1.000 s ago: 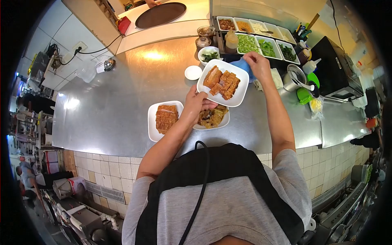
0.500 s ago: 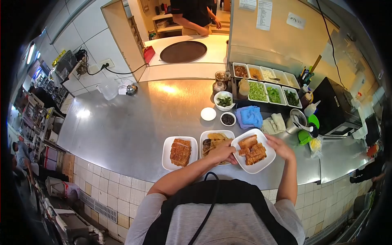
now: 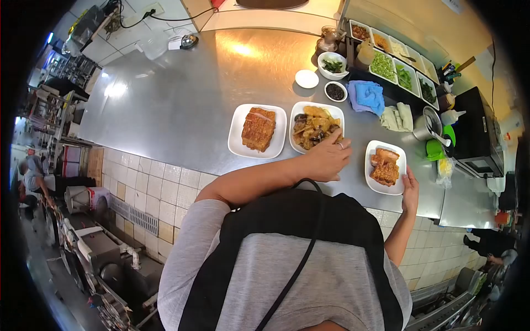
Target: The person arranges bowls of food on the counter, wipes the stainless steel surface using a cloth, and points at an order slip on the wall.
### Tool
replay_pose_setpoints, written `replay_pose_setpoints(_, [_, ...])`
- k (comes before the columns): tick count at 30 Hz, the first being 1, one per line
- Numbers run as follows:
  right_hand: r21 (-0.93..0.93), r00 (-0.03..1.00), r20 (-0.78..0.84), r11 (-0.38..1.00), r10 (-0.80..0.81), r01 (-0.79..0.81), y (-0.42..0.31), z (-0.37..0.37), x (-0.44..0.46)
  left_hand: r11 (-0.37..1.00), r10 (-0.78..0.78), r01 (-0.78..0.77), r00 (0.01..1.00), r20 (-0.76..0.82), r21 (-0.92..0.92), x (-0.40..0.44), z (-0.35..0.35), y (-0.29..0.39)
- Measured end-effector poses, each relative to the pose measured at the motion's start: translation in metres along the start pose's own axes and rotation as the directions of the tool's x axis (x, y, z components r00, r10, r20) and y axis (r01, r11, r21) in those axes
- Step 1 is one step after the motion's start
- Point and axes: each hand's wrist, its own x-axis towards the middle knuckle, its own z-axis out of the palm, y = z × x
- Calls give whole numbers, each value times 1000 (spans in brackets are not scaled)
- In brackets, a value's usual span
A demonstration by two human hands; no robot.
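Three square white plates stand in a row along the counter's near edge. A slab of browned, crisp-skinned meat fills the left plate (image 3: pixel 234 144). The middle plate (image 3: pixel 305 106) carries a mix of yellowish pieces and dark mushroom-like pieces. My left hand (image 3: pixel 329 157), with a ring on it, reaches to this plate's lower right corner, its fingers stretched out. Cut pieces of crisp meat (image 3: pixel 385 166) lie on the right plate (image 3: pixel 377 185). My right hand (image 3: pixel 409 191) holds that plate by its right rim; some of its fingers are hidden.
Behind the plates are a white bowl of greens (image 3: pixel 333 66), a small bowl of dark bits (image 3: pixel 335 91), a white dish (image 3: pixel 307 79) and blue cloths (image 3: pixel 366 97). Topping trays (image 3: pixel 382 65), a metal pot (image 3: pixel 425 126) and a black microwave (image 3: pixel 469 132) stand right.
The plate of cut meat has moved right and down onto the counter. My left hand has let go of it and shifted to the middle plate. The camera view has tilted down.
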Motion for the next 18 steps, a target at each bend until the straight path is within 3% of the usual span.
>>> replay_pose_setpoints(6, [-22, 1000, -1, 999, -26, 26, 0, 28, -5, 997, -50, 49, 999, 14, 55, -9, 12, -7])
replay_pose_setpoints(11, [23, 999, 37, 999, 25, -26, -10, 66, -5, 995, -88, 91, 992, -93, 32, -23, 14, -17])
replay_pose_setpoints(16, [107, 993, 117, 994, -21, 8, -13, 99, -3, 975, -204, 214, 969, -138, 65, -42, 2, -28])
replay_pose_setpoints(18, [92, 978, 190, 990, 88, -107, -38, 107, -12, 958, -261, 274, 955, -143, 81, -49, 1, -34])
